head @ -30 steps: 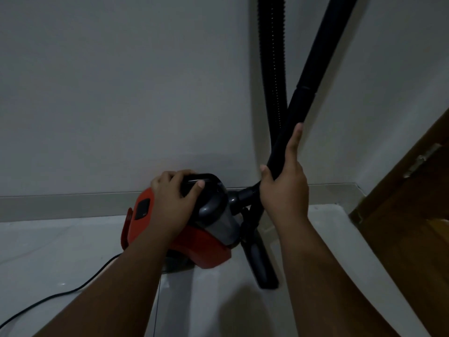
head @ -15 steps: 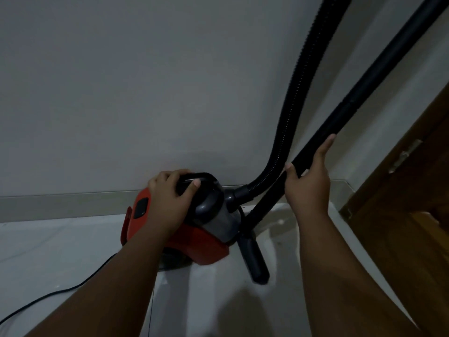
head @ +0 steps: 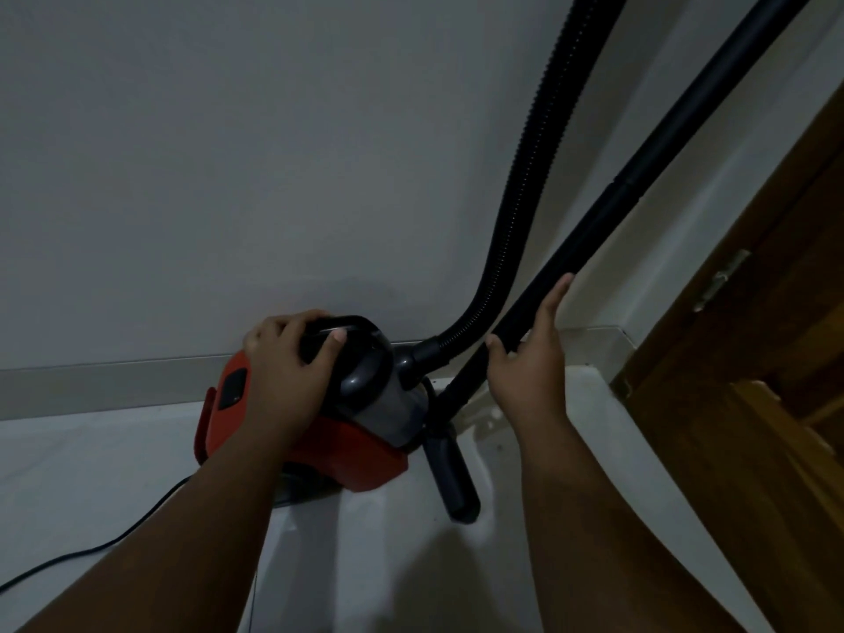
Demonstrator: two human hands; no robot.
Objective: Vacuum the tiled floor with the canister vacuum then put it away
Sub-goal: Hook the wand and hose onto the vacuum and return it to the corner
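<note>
the canister vacuum (head: 351, 431) sits lower centre on the floor (head: 91, 472) against the wall (head: 228, 175), likely its storage spot. the left hand (head: 287, 372) clamps its handle (head: 351, 324) to steady it. the right hand (head: 530, 358) grips the wand (head: 639, 185) between thumb and fingers, probably to prop it.

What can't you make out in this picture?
Head view:
1. Upper ends of the hose and wand: cut off by the top edge.
2. Where the power cord leads: cut off by the left edge.
3. Part of the vacuum's handle: covered by the left hand.
</note>
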